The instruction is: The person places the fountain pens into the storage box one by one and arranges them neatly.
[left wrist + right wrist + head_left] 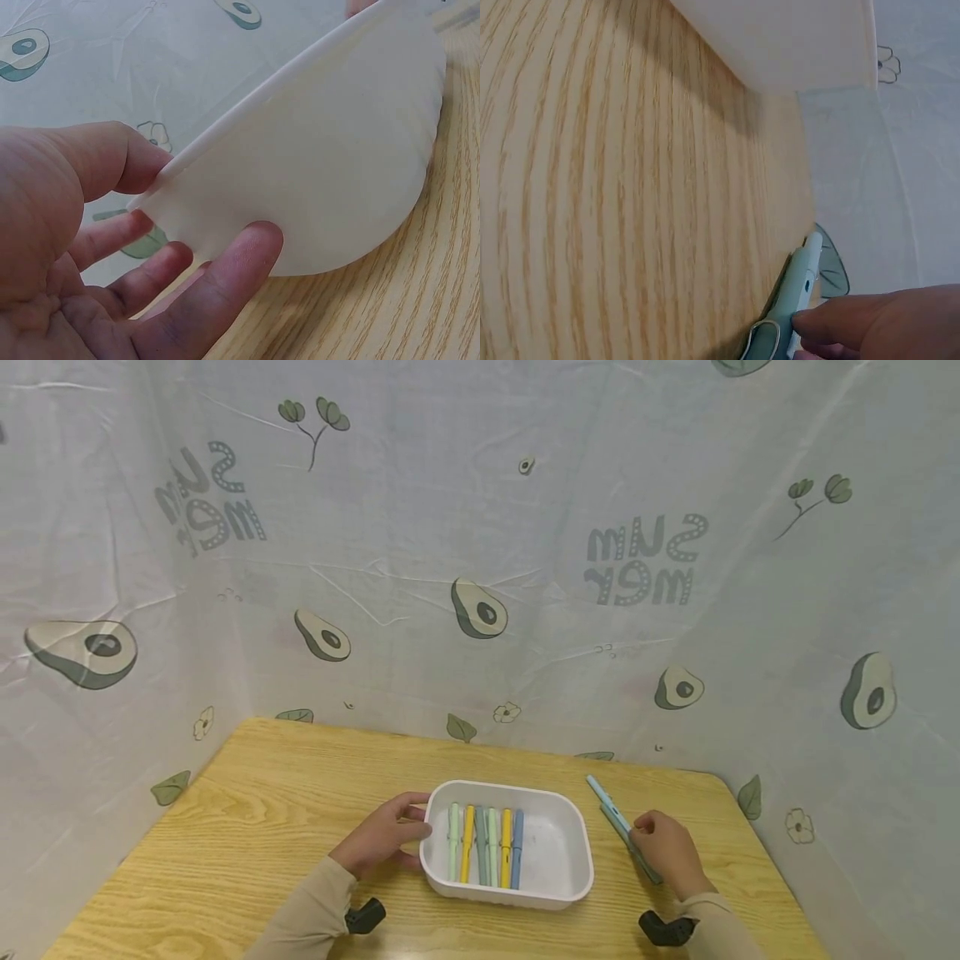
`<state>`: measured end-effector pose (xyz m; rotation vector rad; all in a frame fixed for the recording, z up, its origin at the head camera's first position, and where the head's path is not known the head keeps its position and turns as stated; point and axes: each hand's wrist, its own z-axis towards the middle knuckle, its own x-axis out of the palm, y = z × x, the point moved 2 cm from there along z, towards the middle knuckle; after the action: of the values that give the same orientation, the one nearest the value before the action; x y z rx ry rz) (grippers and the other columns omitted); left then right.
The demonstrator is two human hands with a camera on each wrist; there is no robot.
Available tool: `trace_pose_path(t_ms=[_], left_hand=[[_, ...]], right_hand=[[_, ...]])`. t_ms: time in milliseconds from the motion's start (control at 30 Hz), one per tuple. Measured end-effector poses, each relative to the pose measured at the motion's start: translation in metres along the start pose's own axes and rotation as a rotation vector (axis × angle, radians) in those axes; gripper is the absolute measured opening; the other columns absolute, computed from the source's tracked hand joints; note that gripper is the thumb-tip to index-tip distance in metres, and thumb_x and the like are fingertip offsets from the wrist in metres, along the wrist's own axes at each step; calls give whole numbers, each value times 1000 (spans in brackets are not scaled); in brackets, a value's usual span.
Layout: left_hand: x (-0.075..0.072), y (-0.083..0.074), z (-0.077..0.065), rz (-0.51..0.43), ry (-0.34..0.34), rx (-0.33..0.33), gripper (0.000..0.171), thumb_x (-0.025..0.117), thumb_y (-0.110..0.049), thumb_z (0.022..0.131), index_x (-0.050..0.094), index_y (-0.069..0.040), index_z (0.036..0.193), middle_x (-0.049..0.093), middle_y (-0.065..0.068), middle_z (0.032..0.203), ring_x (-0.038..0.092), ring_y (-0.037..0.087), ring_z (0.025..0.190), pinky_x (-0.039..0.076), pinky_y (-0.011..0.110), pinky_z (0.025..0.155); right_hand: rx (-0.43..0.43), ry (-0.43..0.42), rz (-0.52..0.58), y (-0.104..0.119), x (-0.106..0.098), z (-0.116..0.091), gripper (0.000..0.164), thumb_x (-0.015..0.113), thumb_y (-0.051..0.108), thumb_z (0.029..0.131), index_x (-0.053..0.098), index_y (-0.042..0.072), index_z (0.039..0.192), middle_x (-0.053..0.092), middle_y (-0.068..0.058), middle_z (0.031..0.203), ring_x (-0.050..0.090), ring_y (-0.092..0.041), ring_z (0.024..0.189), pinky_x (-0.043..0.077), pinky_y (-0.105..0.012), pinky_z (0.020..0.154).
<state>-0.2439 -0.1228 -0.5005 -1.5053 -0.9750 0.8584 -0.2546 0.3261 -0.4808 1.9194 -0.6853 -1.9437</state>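
Note:
A white plastic tray (pixel 558 860) stands on the table with several pens in pale green, yellow (pixel 467 843), grey-green and blue (pixel 517 847) lying side by side in it. At its left end my left hand (pixel 386 835) has its fingers spread against the tray's outside wall (pixel 315 165), the thumb at the rim. To the right of the tray, my right hand (pixel 667 847) pinches a light blue pen (pixel 607 795) between thumb and fingers. A grey-green pen (pixel 784 300) lies right alongside it, partly hidden by the hand.
The wood-grain table (pixel 300 785) is backed and flanked by a pale curtain (pixel 405 510) printed with avocados and leaves. Black wrist mounts (pixel 366 917) sit on both forearms. Bare white floor shows in the tray's right part.

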Motion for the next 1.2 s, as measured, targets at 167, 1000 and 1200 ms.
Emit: trace_pose_path(t_ms=[167,1000,1200], left_hand=[[0,0,1,-6,4,4,58,63,-7,100,43,-3,154,50,26,130,64,31,105,67,47,76],[1,1,2,-8,6,3,59,65,-8,99,43,-3,153,50,26,130,64,32,105,67,47,77],[1,1,2,-14,8,5,59,65,-8,98,44,-2,153,50,27,130,64,32,105,67,48,76]], right_hand=[[-1,19,50,-4,1,3,22,62,12,100,66,-7,111,68,-15,100,61,-26,88,54,-39,70],[42,43,13,-37,-17,5,25,59,16,98,70,-7,104,69,-14,94,60,-26,81,52,-38,65],[68,46,24,-41,-20,4,36,59,19,98,64,-12,114,67,-27,107,63,-37,93,56,-46,74]])
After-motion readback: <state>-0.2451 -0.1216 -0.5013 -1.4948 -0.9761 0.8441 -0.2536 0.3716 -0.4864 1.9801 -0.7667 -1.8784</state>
